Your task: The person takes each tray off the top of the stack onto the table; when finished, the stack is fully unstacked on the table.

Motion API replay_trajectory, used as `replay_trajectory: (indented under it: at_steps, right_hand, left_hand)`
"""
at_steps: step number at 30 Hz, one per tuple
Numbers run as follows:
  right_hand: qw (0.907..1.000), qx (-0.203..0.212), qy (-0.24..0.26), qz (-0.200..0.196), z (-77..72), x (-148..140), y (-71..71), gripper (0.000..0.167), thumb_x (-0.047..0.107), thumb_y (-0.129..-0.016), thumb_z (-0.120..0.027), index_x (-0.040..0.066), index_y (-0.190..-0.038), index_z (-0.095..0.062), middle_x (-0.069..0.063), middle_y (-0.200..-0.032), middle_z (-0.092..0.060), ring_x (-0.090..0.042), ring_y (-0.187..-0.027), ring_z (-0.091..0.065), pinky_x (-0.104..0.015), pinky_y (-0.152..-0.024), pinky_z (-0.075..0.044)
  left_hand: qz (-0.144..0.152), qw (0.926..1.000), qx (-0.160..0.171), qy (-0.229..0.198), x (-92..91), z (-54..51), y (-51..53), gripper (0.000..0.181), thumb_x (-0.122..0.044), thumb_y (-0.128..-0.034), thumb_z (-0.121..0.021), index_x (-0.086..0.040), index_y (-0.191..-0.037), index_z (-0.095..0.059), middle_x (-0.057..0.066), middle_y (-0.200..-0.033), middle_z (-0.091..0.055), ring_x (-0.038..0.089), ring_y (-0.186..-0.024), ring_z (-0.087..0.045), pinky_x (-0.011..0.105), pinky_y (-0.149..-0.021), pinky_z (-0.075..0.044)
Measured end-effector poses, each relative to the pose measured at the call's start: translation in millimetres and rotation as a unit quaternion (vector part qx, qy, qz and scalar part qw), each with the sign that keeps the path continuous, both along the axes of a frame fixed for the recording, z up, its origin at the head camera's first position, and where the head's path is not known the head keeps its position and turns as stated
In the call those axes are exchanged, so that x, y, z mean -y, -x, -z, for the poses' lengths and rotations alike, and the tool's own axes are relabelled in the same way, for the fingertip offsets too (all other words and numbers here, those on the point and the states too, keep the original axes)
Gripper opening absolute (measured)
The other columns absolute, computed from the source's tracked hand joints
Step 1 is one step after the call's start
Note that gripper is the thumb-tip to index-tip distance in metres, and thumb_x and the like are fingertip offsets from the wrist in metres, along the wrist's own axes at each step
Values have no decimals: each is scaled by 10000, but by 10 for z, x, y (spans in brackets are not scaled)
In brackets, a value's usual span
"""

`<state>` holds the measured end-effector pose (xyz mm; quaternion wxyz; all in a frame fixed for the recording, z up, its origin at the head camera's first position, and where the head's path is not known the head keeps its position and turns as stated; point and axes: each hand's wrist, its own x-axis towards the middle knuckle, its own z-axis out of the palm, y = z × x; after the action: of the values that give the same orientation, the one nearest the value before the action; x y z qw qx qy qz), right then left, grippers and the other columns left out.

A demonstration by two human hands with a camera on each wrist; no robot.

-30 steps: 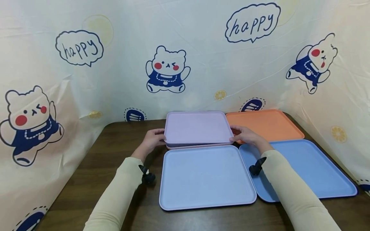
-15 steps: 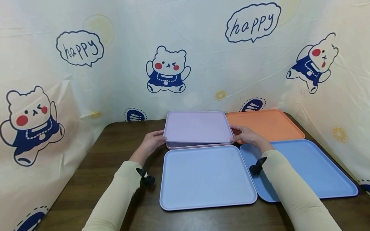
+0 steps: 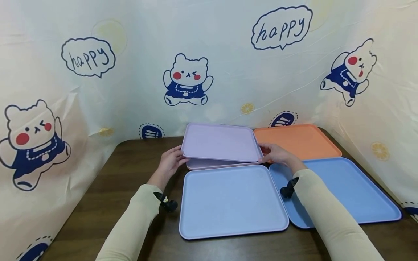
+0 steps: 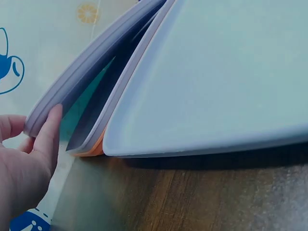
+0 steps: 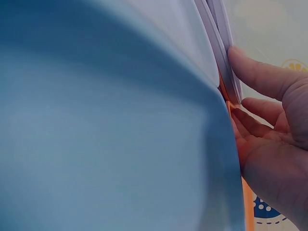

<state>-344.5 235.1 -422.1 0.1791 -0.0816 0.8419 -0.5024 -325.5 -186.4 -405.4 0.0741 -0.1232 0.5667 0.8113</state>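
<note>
A lilac tray (image 3: 220,141) is tilted, its left side raised off another pale purple tray (image 3: 197,165) beneath it. My left hand (image 3: 168,163) pinches the raised tray near its front left corner; in the left wrist view, thumb and fingers straddle the rim (image 4: 45,108). At the opposite side, my right hand (image 3: 279,155) holds the lilac tray's right edge. The right wrist view shows that thumb (image 5: 262,77) against the rim, the other fingers around the corner. Nearer to me lies a light blue tray (image 3: 233,203), just in front of the purple trays.
On the right lies a larger blue tray (image 3: 346,192), partly under my right forearm. An orange tray (image 3: 298,141) lies behind it. All rest on a dark wooden table (image 3: 107,188). A printed curtain (image 3: 228,72) hangs along the back and sides.
The lilac tray's left side has risen with my left hand, and the gap above the tray beneath has widened. My right hand stays at the right edge.
</note>
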Motion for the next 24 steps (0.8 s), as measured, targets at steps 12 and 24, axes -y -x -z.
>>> replay_trajectory:
  at_steps: [12,24]
  right_hand:
    - [9999,-24,-105,82,6,13,-10,882,105,-831,-774,50,-1535,-245,-209,-1517,-326,-372,-1358,-339,-496,-1085,-329]
    - [9993,-126,-338,107,0,26,-11,862,98,-843,-762,35,-1530,-247,-229,-1485,-366,-373,-1315,-389,-490,-1069,-357]
  left_hand:
    - [-319,9994,-91,-107,125,-53,-135,430,-10,-994,-477,-41,-1424,-479,173,-1389,-490,270,-1123,-583,360,-893,-519]
    - [-784,9962,49,-368,530,-123,-385,429,-47,-998,-516,-61,-1425,-486,130,-1409,-463,203,-1022,-634,341,-865,-528]
